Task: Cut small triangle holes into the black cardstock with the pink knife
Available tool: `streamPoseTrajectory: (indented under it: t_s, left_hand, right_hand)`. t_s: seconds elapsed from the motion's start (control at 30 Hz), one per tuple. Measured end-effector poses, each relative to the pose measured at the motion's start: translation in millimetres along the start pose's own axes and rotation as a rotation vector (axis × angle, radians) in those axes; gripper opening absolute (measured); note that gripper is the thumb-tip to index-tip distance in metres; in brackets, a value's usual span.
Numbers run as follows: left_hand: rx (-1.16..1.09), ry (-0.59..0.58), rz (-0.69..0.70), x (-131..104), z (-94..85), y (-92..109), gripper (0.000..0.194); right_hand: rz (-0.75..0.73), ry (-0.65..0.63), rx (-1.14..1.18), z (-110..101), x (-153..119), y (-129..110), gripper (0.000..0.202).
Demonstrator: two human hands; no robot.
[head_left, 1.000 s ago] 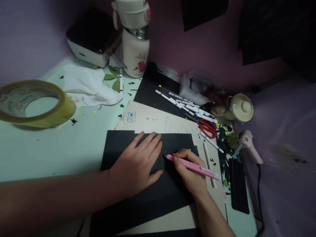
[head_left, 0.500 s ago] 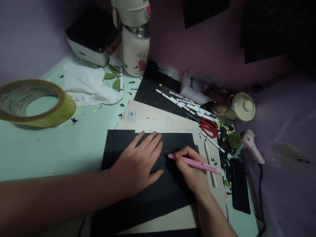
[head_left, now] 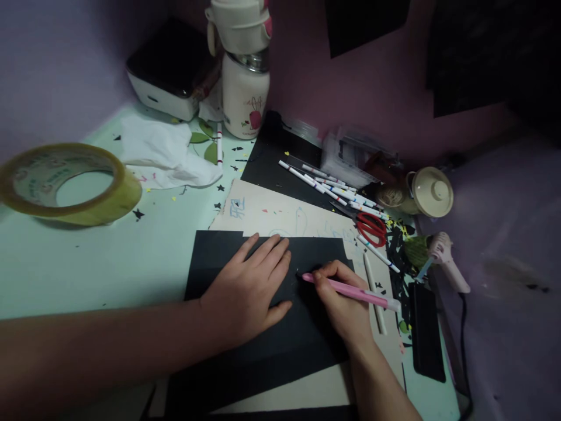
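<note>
A pale green desk (head_left: 87,263) sits against pink walls in dim light. From here I see my left hand (head_left: 245,289) lying flat, fingers spread, pressing a black sheet (head_left: 263,345) that lies on a tan board (head_left: 272,213). My right hand (head_left: 344,307) grips a pink pen (head_left: 350,290) closed around its barrel, tip touching the sheet just beside the left fingertips. A tape roll (head_left: 70,184) rests far left (well apart), red scissors (head_left: 371,227) and markers (head_left: 326,186) beyond.

Blue handwritten marks on the beige card (head_left: 263,213) and green print inside the tape roll (head_left: 65,184) are too blurred to read.
</note>
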State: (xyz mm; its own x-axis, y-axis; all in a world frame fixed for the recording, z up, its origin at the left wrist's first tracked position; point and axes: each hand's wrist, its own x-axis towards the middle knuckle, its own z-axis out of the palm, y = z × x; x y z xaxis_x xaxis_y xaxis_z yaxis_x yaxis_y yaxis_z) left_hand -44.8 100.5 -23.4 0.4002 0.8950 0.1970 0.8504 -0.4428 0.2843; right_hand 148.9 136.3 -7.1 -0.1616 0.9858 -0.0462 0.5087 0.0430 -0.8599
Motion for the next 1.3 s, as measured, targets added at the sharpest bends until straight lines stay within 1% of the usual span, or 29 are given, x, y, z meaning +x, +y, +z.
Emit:
streamPoseTrajectory:
  t_s: [0.13, 0.27, 0.63, 0.87, 1.3]
  left_hand:
    - [0.004, 0.001, 0.005, -0.2, 1.1, -0.4, 0.063]
    - [0.007, -0.009, 0.007, -0.4, 1.9, -0.8, 0.064]
    - [0.011, -0.012, 0.005, 0.4, 1.5, -0.7, 0.063]
    - [0.004, -0.008, 0.009, 0.5, 1.7, -0.8, 0.063]
    - [0.001, -0.002, 0.013, -0.1, 0.0, -0.1, 0.062]
  right_hand:
    - [-0.002, 0.012, 0.012, -0.7, -0.7, 3.9, 0.016]
    - [-0.008, -0.019, 0.025, 0.3, -1.0, 6.0, 0.016]
    - [-0.013, -0.048, 0.011, 1.0, -1.5, 0.5, 0.014]
    - [0.004, -0.029, -0.010, 2.6, -0.6, 0.4, 0.016]
    - [-0.008, 0.010, -0.005, 0.4, 0.4, -0.2, 0.018]
